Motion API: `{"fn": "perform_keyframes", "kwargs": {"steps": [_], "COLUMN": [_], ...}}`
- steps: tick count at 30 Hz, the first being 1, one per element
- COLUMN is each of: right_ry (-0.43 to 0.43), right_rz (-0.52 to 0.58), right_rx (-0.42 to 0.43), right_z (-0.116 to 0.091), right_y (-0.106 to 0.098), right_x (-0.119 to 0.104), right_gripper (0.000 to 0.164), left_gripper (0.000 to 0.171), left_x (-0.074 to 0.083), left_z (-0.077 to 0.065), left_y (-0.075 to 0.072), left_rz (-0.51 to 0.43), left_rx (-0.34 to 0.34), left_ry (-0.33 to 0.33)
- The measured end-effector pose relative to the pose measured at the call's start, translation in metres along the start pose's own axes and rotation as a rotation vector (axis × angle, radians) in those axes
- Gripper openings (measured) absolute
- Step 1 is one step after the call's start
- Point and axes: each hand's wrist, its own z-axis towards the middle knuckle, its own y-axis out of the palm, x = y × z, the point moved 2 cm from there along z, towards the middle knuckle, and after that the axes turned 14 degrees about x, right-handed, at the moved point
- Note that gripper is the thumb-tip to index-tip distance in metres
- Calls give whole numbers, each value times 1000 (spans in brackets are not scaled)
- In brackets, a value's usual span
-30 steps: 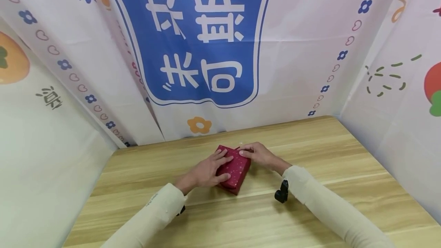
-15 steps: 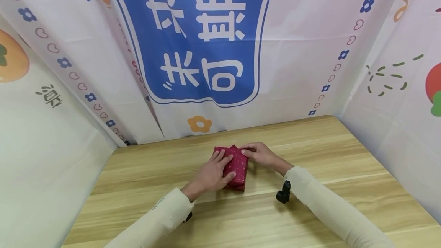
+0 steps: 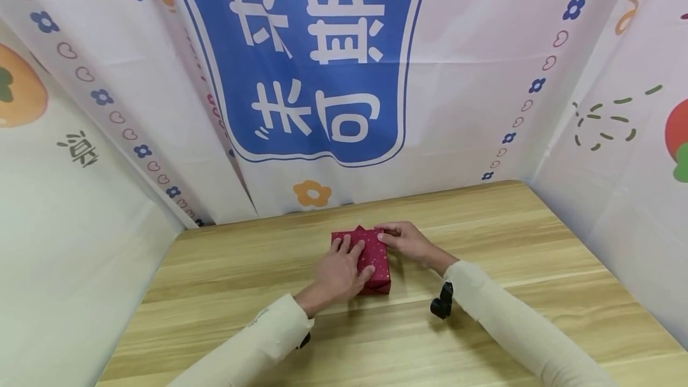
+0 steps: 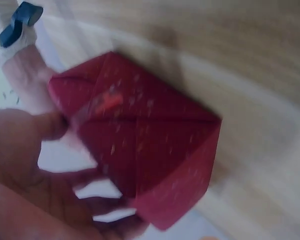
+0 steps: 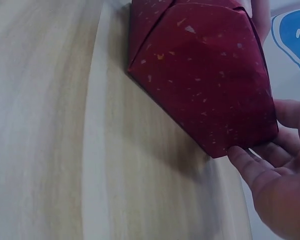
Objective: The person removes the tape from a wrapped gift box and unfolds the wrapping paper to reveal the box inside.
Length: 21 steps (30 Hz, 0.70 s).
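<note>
A small box wrapped in dark red speckled paper [image 3: 375, 258] lies on the wooden table. My left hand [image 3: 337, 272] rests across its top with fingers spread, covering much of the left side. In the left wrist view, folded triangular flaps [image 4: 165, 145] show on the near end, and the thumb and fingers lie along the top edge. My right hand [image 3: 409, 242] pinches the far right corner between thumb and fingers. A pointed paper flap [image 3: 360, 229] sticks up at the far end. In the right wrist view, right fingertips [image 5: 237, 152] touch the wrapped box's edge.
The wood-grain table [image 3: 226, 279] extends around the box on every side. A printed cloth [image 3: 457, 106] hangs behind it, with similar cloth at left and right. A black wrist camera [image 3: 442, 301] hangs under the right sleeve.
The wrapped box has turned counterclockwise, its near end swinging right. My left hand has moved right along with it, while the right hand stays at the far right corner.
</note>
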Motion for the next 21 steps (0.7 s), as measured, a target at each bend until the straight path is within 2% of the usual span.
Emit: {"fn": "perform_keyframes", "kwargs": {"steps": [3,6,11,15,18,21], "right_ry": [-1,10,1,-77,-165,-271], "right_rz": [-1,24,34,-43,-110,-176], "right_rx": [-21,-34,-23,53,108,125], "right_z": [0,0,2,1,-1,-3], "right_y": [0,0,2,2,2,1], "right_x": [-1,-1,-2,-4,-6,-6], "right_gripper": [46,46,46,42,32,25], "left_gripper": [60,60,64,67,69,68], "left_x": [-7,-14,-22,-23,-21,-20], "left_z": [3,7,9,9,8,8], "left_y": [-5,-8,-7,-3,-1,0], "left_rz": [-27,-81,-201,-206,-188,-177], "left_rx": [16,-1,-43,-47,-47,-38], "left_ry": [58,114,150,132,111,96]}}
